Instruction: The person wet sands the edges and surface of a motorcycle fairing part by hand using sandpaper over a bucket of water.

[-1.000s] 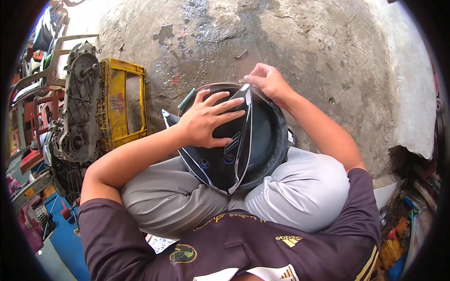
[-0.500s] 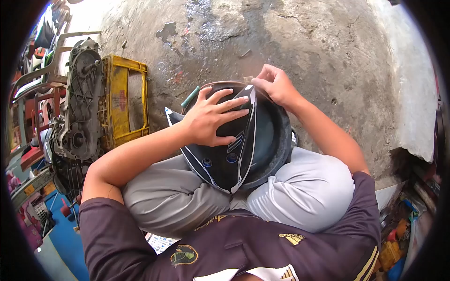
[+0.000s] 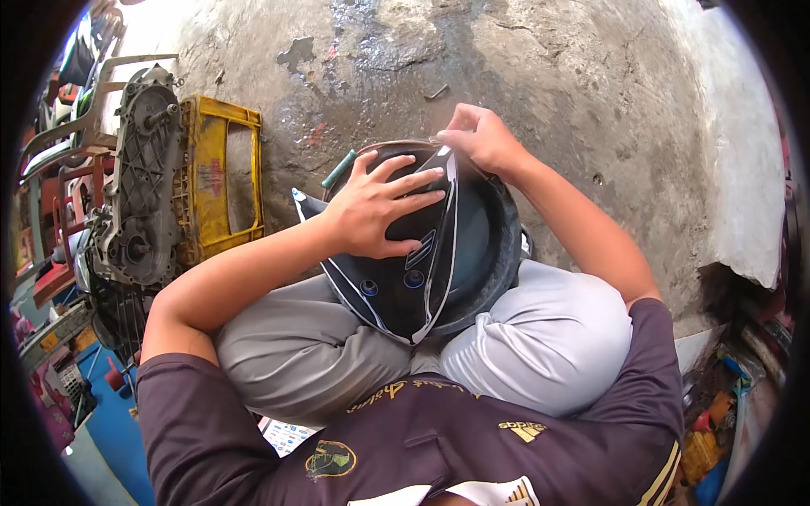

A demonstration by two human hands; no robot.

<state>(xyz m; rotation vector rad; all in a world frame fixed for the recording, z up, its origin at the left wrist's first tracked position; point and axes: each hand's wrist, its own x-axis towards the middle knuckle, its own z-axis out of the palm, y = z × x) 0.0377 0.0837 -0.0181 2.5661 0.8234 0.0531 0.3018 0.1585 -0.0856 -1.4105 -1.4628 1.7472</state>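
Observation:
A black plastic motorcycle body panel (image 3: 392, 287) with pale, scuffed edges and two round holes lies across a round black basin (image 3: 504, 244) between my knees. My left hand (image 3: 380, 207) rests flat on the panel, fingers spread. At the panel's far pointed tip, my right hand (image 3: 483, 145) is closed in a pinch, thumb and fingers together. What it pinches is mostly hidden; a small, thin, brownish piece like sandpaper showed there a moment ago. A teal handle grip (image 3: 339, 169) sits at the basin's far left rim.
To the left stand a yellow plastic crate (image 3: 221, 244) and a greasy metal engine casing (image 3: 143, 181). Wet patches mark the concrete floor (image 3: 574, 93) ahead. A broken pale slab (image 3: 742, 169) edges the right side, with clutter (image 3: 709, 447) below it.
My right hand has moved slightly left and up along the panel's tip, and the brownish piece is now mostly covered. My left hand stays on the panel.

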